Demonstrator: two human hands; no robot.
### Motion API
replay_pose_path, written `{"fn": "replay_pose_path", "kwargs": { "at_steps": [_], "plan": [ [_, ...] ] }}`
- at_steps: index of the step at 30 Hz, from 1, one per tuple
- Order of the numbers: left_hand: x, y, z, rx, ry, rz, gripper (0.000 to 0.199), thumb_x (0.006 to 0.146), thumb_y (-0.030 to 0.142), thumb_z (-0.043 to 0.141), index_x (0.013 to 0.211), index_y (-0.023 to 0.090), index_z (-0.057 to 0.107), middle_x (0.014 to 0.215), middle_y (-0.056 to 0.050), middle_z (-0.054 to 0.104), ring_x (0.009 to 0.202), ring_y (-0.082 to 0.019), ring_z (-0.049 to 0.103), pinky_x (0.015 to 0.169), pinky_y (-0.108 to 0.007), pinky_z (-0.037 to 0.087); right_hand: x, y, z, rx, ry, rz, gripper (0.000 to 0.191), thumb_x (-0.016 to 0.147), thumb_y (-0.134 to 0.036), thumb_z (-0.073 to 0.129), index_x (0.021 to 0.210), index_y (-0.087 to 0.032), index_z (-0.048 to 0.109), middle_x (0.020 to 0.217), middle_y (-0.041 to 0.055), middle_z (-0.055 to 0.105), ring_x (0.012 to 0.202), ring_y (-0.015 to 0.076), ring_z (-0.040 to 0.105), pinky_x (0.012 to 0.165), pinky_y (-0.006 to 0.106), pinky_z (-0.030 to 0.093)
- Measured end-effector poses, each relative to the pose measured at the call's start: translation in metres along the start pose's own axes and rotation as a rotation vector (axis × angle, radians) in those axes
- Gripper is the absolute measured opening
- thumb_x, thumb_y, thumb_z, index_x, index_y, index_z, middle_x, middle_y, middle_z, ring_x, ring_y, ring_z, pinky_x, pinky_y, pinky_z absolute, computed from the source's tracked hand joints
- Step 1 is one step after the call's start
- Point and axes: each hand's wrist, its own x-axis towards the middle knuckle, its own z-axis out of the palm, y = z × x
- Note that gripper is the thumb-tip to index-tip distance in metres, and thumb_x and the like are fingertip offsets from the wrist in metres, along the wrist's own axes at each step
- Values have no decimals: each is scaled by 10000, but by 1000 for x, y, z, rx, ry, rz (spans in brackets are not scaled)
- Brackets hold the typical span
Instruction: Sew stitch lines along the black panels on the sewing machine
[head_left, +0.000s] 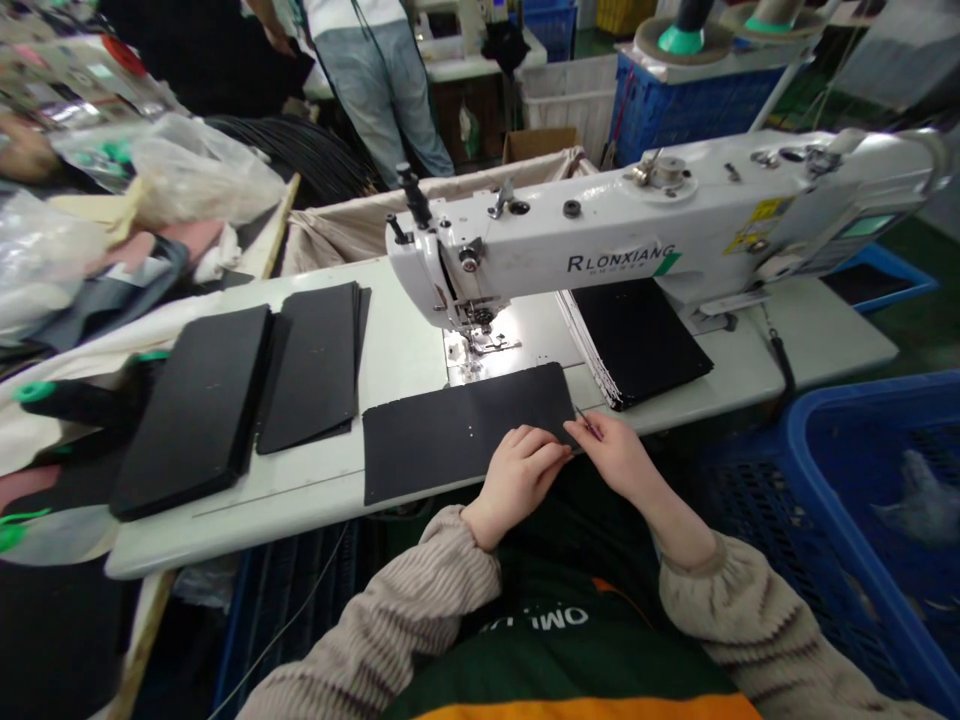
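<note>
A flat black panel (pixel 465 435) lies on the white sewing table (pixel 397 350), just in front of the needle area of a white RLONXIANG industrial sewing machine (pixel 622 235). My left hand (pixel 517 480) has its fingers curled over the panel's lower right edge. My right hand (pixel 611 455) pinches a slim metal pick (pixel 587 423), whose tip reaches the panel's right corner. Several stacked black panels (pixel 311 365) lie to the left, and a thick sheaf of black panels (pixel 637 340) sits under the machine arm.
A blue plastic crate (pixel 877 510) stands to the right of my seat, and another (pixel 285 610) sits under the table. Plastic bags (pixel 202 170) and materials are heaped at the left. A cloth-lined bin (pixel 360 215) is behind the table, where a person (pixel 382 80) stands.
</note>
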Motion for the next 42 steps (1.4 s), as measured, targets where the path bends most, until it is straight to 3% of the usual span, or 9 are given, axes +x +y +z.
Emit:
{"fn": "replay_pose_path", "kwargs": {
  "at_steps": [7,12,21,24,27,31,34,38,42],
  "plan": [
    [4,2,1,-212,8,-186,115,990,253,489,942,200,580,925,-55,602,909,-193,566,821,-333,483,-35,4,-22,-400,115,-12,306,984,-482,360,1004,-242,548,793,36,679,672,206,631,568,288,353],
    [5,1,1,-196,-13,-178,112,973,253,517,898,196,576,894,-48,607,874,-187,554,794,-328,479,-62,3,-13,-495,2,-117,252,996,-428,379,928,-242,536,790,29,690,670,189,649,562,278,344],
    [4,2,0,-211,-21,-137,136,987,257,497,918,193,595,913,-55,639,889,-192,561,827,-351,472,-47,10,-1,-626,19,-74,304,1006,-397,362,834,-234,552,682,25,672,585,180,622,514,290,253],
    [-7,-4,-21,-257,-88,-44,143,976,272,518,894,198,609,899,-52,651,902,-188,582,859,-347,481,-46,14,-9,-552,58,-54,290,991,-448,391,884,-244,567,686,7,657,609,182,630,525,275,314],
    [-35,-23,-55,-169,-163,12,178,899,384,646,957,216,651,982,-62,676,996,-216,602,949,-380,473,-44,17,-13,-462,95,-92,308,942,-511,489,1060,-239,570,914,41,682,752,196,662,594,278,430],
    [-88,-64,-101,113,-121,-215,523,855,434,675,1342,284,559,1418,-86,533,1362,-306,432,1154,-542,296,-35,12,-9,-452,37,-232,334,934,-392,527,1240,-267,581,1308,108,577,924,214,665,705,325,517],
    [-124,-85,-133,52,-85,-371,415,874,424,624,1278,332,627,1384,-35,580,1357,-307,459,1175,-584,242,-22,1,-7,-284,-22,-337,258,944,-325,502,1151,-268,645,1356,80,579,1044,228,642,844,353,520],
    [-146,-78,-167,-189,240,-658,264,840,446,664,1019,269,743,1034,-43,741,1067,-293,663,1042,-492,458,-8,-28,-14,-4,15,-324,223,926,-397,546,1010,-226,662,965,41,699,892,200,646,835,321,507],
    [-139,-54,-188,-469,607,-892,386,742,446,779,1039,211,705,952,-44,741,827,-237,685,736,-339,568,-4,-60,-20,77,99,-252,265,886,-463,592,929,-210,660,808,14,639,712,164,584,660,275,484]
  ]
}}
